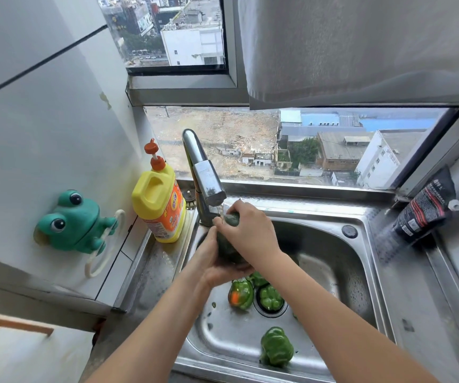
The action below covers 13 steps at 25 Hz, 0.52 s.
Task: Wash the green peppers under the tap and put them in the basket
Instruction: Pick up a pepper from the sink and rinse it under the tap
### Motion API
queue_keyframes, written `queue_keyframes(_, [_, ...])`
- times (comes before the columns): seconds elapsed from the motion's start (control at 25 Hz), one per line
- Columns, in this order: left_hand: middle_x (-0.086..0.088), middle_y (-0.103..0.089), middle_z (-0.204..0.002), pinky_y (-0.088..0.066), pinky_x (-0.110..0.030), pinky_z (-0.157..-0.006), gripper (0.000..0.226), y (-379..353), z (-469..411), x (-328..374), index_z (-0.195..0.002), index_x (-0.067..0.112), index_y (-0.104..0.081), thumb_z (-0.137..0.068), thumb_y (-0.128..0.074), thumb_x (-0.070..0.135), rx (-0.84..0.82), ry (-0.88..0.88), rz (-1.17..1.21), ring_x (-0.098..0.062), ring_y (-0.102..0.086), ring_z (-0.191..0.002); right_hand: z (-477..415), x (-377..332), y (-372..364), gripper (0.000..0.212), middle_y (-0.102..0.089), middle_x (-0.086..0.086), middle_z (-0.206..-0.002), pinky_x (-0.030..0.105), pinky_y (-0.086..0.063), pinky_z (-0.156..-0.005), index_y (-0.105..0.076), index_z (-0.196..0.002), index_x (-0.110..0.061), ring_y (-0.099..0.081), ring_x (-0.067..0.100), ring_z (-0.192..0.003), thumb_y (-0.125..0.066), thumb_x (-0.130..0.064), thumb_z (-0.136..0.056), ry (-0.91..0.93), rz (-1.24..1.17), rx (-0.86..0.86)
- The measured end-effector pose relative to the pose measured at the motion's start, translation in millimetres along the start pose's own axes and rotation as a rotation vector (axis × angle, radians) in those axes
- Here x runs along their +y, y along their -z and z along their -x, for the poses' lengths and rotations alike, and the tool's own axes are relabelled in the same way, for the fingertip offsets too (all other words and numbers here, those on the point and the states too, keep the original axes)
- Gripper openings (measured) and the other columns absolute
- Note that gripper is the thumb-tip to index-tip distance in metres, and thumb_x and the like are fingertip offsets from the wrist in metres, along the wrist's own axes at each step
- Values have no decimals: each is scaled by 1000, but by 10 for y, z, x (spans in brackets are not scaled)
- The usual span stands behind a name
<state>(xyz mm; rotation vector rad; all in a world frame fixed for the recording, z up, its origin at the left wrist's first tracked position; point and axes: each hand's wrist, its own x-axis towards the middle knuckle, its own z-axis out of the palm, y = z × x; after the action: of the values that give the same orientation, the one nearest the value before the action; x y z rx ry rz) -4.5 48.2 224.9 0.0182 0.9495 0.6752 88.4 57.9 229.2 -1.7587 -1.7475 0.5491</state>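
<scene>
One green pepper [227,244] is gripped by the closed left hand [211,268] and right hand [250,230] beneath the running tap [209,183]. Four peppers are left in the sink [333,272] at six o'clock; no basket is seen.
</scene>
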Motion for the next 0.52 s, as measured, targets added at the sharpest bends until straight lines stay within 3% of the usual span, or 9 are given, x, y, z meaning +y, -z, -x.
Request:
queue_keyframes(0.08, [-19, -63, -113, -49, -51, -88, 54, 0, -31, -79, -119, 12, -58, -86, -52, 54, 1, -62, 7, -34, -61, -99, -140, -4, 62, 34, -63, 3, -85, 32, -42, -71, -61, -87, -12, -57, 23, -84, -58, -45, -84, -211, 23, -167])
queue_keyframes(0.2, [-17, -64, -112, -53, -51, -83, 43, 12, -82, -77, -117, 15, -58, -92, -47, 49, 56, -303, -117, -32, -63, -98, -183, 24, 95, 43, -57, 6, -69, 35, -41, -67, -56, -71, -6, -55, 24, -76, -56, -45, -87, -353, -268, -192])
queue_keyframes(0.28, [-14, -66, -107, -55, -47, -78, 38, -3, -52, -17, -114, 16, -60, -92, -45, 44, 85, -338, -141, -29, -65, -95, -106, 4, 55, 35, -65, 6, -81, 36, -44, -76, -65, -84, -6, -58, 23, -84, -54, -39, -90, -252, -319, -126])
queue_keyframes(0.36, [-13, -68, -95, -57, -45, -72, 34, -1, 5, 78, -105, 15, -62, -89, -46, 40, 75, -264, -109, -27, -65, -87, -15, 27, 20, 20, -68, 0, -96, 27, -44, -82, -67, -99, -12, -57, 14, -92, -53, -25, -92, -20, -355, -40])
queue_keyframes(0.44, [-13, -68, -90, -57, -44, -70, 32, 13, 90, 170, -98, 12, -64, -86, -48, 38, 19, -152, -79, -27, -65, -84, 57, 127, 13, 22, -63, -5, -108, 17, -41, -88, -64, -110, -14, -54, 8, -100, -52, -17, -91, 255, -386, 17])
queue_keyframes(0.52, [-15, -66, -99, -56, -46, -73, 35, 19, 130, 200, -100, 12, -63, -86, -49, 41, -16, -120, -88, -29, -64, -89, 117, 226, -2, 26, -61, -6, -111, 15, -41, -92, -62, -113, -15, -55, 7, -104, -48, -23, -93, 375, -391, 66])
